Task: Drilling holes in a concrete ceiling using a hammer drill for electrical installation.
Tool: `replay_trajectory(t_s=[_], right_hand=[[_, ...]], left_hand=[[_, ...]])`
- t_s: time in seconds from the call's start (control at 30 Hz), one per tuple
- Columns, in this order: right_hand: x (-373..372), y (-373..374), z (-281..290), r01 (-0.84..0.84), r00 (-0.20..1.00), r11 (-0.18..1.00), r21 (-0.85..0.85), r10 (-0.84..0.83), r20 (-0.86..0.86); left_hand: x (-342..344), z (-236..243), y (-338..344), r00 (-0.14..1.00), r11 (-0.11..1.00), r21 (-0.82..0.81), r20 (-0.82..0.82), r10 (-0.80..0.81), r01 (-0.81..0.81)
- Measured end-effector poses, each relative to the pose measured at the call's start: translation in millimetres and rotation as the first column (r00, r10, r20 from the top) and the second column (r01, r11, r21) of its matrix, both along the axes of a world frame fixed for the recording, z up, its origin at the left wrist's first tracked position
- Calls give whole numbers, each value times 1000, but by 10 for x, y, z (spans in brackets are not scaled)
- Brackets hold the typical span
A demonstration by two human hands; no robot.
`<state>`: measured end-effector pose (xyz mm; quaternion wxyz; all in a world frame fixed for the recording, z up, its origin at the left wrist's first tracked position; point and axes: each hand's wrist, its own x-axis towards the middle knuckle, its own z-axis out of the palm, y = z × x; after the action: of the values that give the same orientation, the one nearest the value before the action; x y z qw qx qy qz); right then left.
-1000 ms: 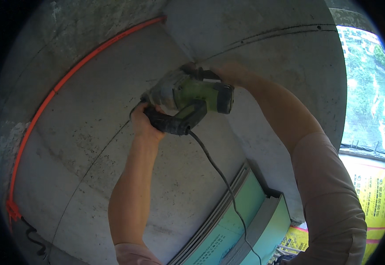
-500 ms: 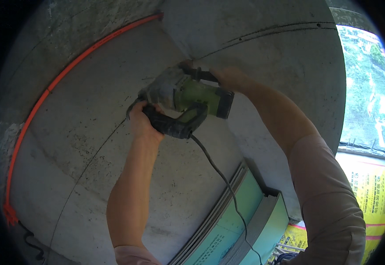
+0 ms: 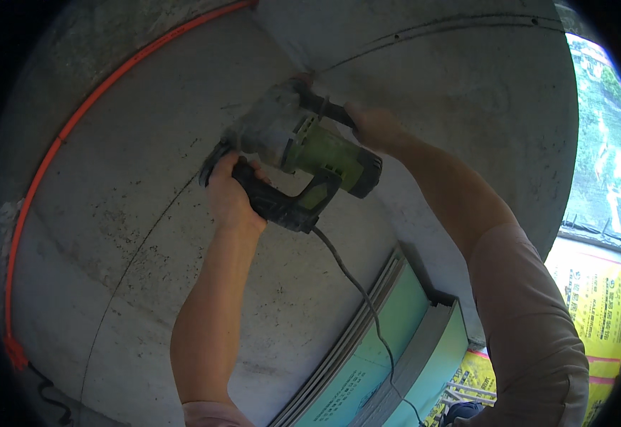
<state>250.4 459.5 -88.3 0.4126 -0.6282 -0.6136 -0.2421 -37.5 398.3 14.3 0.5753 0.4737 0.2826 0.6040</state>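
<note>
A corded rotary hammer (image 3: 330, 152) with a green motor housing, a dusty grey front and black handles is held up against the grey concrete wall (image 3: 161, 235). My left hand (image 3: 229, 198) is wrapped round its black rear handle, thumb up near the top. Farther right, my right hand (image 3: 374, 128) closes on the end of the black side handle. The tool's front points up toward the wall corner, and its bit cannot be made out. From the rear handle a dark power cord (image 3: 356, 281) hangs down in front of the boards.
An orange-red conduit (image 3: 61, 139) curves along the wall at left. Stacked green-faced boards (image 3: 367, 363) lean at lower right. A dark line runs down the wall, and paired lines cross the wall at top right. Beyond are a window opening (image 3: 602, 142) and yellow printed sheeting (image 3: 595, 306).
The wall, conduit and window have shifted slightly in the view. The hammer has tilted a little, its motor end lower. Both hands keep their holds.
</note>
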Motion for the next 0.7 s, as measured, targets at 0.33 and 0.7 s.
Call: replay_trajectory(t_s=[0.33,0.7], right_hand=[[-75,269,-183,38,999,995,95,-38,-3],[-108,161,-77,58,994,998,-14,-59,-92]], left_hand=[[-87,-51,74,999,998,52,-31,-28,29],[-159,-14,136,993,994,4,-34,-113,113]])
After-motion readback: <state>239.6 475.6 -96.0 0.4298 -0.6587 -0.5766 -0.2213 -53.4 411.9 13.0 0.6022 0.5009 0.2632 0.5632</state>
